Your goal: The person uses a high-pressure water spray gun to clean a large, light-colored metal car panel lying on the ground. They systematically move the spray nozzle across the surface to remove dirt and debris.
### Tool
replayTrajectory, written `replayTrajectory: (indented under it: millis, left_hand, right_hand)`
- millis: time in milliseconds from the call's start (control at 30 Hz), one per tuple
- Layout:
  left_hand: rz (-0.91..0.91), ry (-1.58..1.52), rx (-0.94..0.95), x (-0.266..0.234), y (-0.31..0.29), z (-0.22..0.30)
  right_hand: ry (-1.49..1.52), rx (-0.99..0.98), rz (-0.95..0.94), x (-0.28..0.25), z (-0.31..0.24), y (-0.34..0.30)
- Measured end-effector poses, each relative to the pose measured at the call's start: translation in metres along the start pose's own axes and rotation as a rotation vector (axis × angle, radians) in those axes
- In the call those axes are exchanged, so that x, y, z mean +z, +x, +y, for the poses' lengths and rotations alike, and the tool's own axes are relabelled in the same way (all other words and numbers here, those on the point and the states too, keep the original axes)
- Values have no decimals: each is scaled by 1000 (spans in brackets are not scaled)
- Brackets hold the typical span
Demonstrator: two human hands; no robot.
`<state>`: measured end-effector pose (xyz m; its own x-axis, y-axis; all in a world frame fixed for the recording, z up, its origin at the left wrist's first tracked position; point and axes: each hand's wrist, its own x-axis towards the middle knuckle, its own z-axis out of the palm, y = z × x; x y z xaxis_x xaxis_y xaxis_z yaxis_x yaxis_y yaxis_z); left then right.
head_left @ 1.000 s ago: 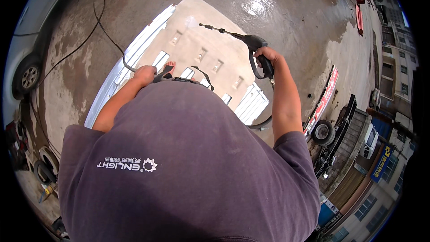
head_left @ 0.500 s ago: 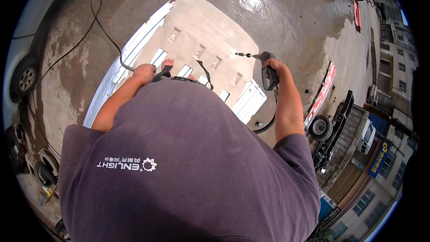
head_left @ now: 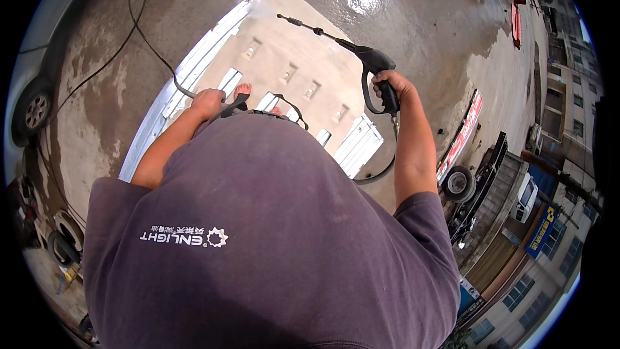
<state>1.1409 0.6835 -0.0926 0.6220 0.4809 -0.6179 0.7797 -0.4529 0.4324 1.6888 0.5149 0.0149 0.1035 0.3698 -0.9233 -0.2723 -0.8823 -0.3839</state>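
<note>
My right hand (head_left: 399,84) is wrapped round the grip of a black pressure washer gun (head_left: 373,61). Its thin lance points to the left over a large beige panel (head_left: 316,45) with white metal edges, lying on the floor. A faint whitish haze shows past the nozzle, at the panel's far left corner. My left hand (head_left: 208,102) is closed on the black hose (head_left: 183,90) at my waist, beside a dark strap (head_left: 234,105). Below the gun's grip, more hose curves down and behind my body. My bare foot (head_left: 244,88) shows at the panel's near side.
On the left, the hose loops over wet concrete (head_left: 97,97) towards a parked car's wheel (head_left: 36,111). Old tyres (head_left: 64,245) lie at the lower left. A red-and-white board (head_left: 462,132), a loose wheel (head_left: 458,183) and a truck bed stand to the right, with buildings beyond.
My right hand has turned the gun from end-on to side-on, so its lance swings left across the panel. My left hand stays on the hose.
</note>
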Motion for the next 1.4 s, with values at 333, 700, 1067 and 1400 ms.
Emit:
replayTrajectory:
  millis: [333, 700, 1067, 1400]
  left_hand:
    - [-28, -25, -1, -21, 20, -16]
    - [-50, -50, 17, -32, 28, -53]
    - [-57, -99, -21, -35, 39, -66]
    - [-20, -123, -52, -35, 55, -59]
  right_hand:
    - [-235, 257, 282, 1, 0, 10]
    - [-24, 149, 88, 29, -51, 20]
    - [-200, 188, 185, 57, -80, 42]
    - [-317, 277, 285, 39, -91, 70]
